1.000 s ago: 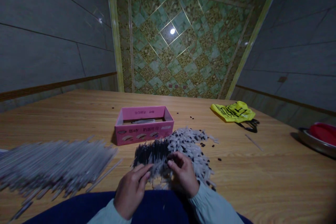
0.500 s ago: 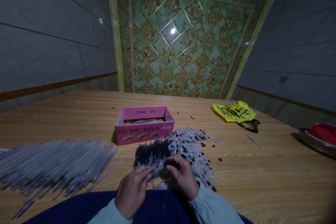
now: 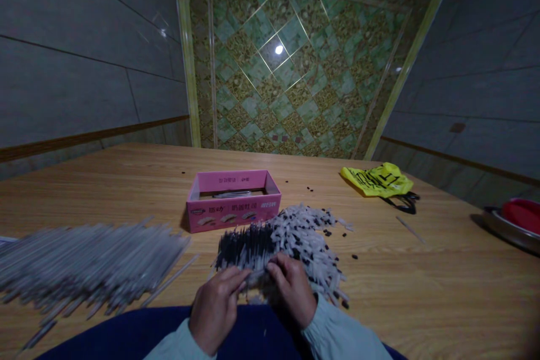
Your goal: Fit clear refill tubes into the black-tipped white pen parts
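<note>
Close to the table's front edge, my left hand (image 3: 217, 304) is closed in a pinch on a thin, pale translucent stick (image 3: 255, 277). At the other end of this stick my right hand (image 3: 293, 284) is pinched too, thumb against fingers; its fingertips partly hide what they grip. Just beyond my hands stands a dense row of thin dark-tipped sticks (image 3: 244, 244). Right of it spreads a heap of small whitish translucent pieces (image 3: 306, 228) mixed with tiny black bits. A large stack of long clear tubes (image 3: 93, 261) lies to the left.
An open pink box (image 3: 234, 218) with a few pale sticks inside stands behind the row. Further right are a yellow bag (image 3: 377, 179) with black print, a single loose stick (image 3: 410, 229) and a metal dish (image 3: 514, 230) with something red in it. Tiled walls enclose the table.
My right hand's fingers have drawn closer together over the stick's end, and the hand has shifted slightly left. My left hand has moved a little to the right.
</note>
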The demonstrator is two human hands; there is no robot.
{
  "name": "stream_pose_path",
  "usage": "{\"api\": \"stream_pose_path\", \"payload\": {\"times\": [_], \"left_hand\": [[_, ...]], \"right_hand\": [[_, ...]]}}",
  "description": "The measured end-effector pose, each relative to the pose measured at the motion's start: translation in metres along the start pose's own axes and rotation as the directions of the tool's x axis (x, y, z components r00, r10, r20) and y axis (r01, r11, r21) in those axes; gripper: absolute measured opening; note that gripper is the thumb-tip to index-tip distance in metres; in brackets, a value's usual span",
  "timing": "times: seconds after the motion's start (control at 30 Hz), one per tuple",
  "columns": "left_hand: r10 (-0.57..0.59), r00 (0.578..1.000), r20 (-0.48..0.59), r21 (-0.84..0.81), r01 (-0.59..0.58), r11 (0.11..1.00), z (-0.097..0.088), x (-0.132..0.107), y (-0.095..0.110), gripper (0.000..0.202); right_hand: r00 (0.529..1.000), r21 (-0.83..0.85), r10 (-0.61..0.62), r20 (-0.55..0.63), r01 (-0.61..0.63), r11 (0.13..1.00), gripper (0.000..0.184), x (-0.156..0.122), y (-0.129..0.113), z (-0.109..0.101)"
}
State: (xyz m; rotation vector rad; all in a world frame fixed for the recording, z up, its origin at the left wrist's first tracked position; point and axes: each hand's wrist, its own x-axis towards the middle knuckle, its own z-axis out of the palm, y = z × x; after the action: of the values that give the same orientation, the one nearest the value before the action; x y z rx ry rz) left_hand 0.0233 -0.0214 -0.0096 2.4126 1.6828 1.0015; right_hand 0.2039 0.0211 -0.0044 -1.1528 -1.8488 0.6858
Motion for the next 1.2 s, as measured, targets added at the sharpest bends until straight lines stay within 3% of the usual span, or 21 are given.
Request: {"api": "stream_pose_path", "payload": {"times": [0.17, 0.37, 0.53, 0.67, 0.73, 0.83, 0.9, 1.0, 1.13, 1.2], "left_hand": [[0.031, 1.000, 0.007, 0.011, -0.031, 0.999, 0.001, 0.000, 0.000, 0.043], [0.017, 0.999, -0.031, 0.022, -0.017, 1.000, 0.000, 0.000, -0.004, 0.040], [0.028, 1.000, -0.009, -0.021, -0.028, 0.999, -0.002, 0.000, -0.003, 0.040], [0.024, 0.999, -0.020, -0.023, -0.025, 0.999, -0.001, 0.000, -0.004, 0.041], [0.033, 0.999, -0.031, -0.020, -0.033, 0.999, 0.000, 0.000, -0.004, 0.041], [0.042, 0.998, -0.043, -0.027, -0.043, 0.999, -0.001, 0.000, -0.003, 0.039], [0.042, 0.998, -0.043, -0.031, -0.043, 0.999, -0.002, 0.001, -0.003, 0.038], [0.037, 0.999, -0.038, -0.026, -0.038, 0.999, -0.002, 0.001, -0.002, 0.038], [0.040, 0.999, -0.011, -0.027, -0.040, 0.999, -0.001, 0.001, -0.001, 0.043], [0.033, 0.999, 0.004, -0.031, -0.033, 0.999, -0.001, 0.001, -0.001, 0.045]], "right_hand": [[0.997, 0.005, 0.032, 0.067, -0.032, 0.999, 0.046, 0.000, 0.003, -0.003], [0.991, 0.016, -0.100, 0.085, 0.099, 0.995, 0.022, 0.000, 0.001, -0.010], [0.993, -0.049, -0.023, 0.113, 0.028, 0.998, 0.047, 0.000, 0.003, -0.009], [0.993, -0.011, -0.104, 0.064, 0.105, 0.994, 0.026, 0.000, 0.004, -0.010], [0.991, -0.030, -0.111, 0.072, 0.113, 0.993, 0.030, 0.000, 0.006, -0.009], [0.994, -0.070, -0.023, 0.109, 0.031, 0.997, 0.050, 0.000, 0.009, -0.007], [0.995, -0.055, -0.021, 0.099, 0.027, 0.998, 0.045, 0.000, 0.009, -0.007], [0.991, -0.036, -0.112, 0.069, 0.115, 0.993, 0.026, 0.000, 0.005, -0.008], [0.995, -0.096, -0.058, 0.086, 0.066, 0.993, 0.043, -0.001, 0.004, -0.008], [0.996, -0.075, -0.029, 0.088, 0.036, 0.997, 0.037, -0.001, 0.004, -0.008]]}}
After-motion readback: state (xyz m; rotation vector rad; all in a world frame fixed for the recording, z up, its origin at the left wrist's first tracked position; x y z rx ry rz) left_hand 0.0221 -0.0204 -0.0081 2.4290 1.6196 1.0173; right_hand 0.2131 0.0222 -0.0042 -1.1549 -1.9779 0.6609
